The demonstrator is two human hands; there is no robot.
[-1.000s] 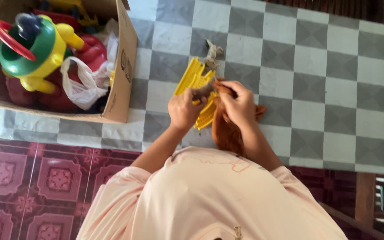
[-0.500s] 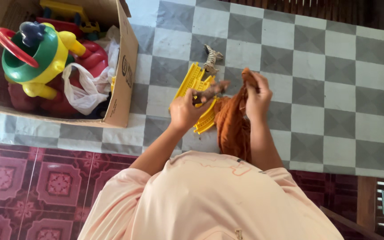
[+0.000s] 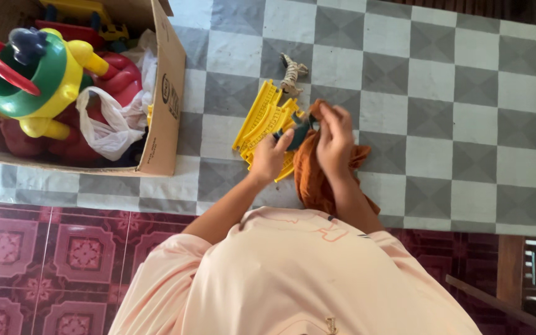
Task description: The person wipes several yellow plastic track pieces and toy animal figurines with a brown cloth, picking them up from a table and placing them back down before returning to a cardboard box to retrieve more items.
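Right hand (image 3: pixel 334 138) lowered, pressing orange cloth (image 3: pixel 310 177) onto toy (image 3: pixel 297 129).

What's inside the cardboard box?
The cardboard box holds a green-and-yellow ringed toy, red plastic toys and a white plastic bag; whatever lies beneath them is covered.

Looks steeply down from the head, past the chest, at the checkered cloth (image 3: pixel 442 93). Sits fairly near the hands. Only one view; nothing shared.

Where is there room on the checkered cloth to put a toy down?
Bare cloth lies right of the hands. A strip is free between box and yellow tracks. It is crowded around the tracks, zebra and orange rag.
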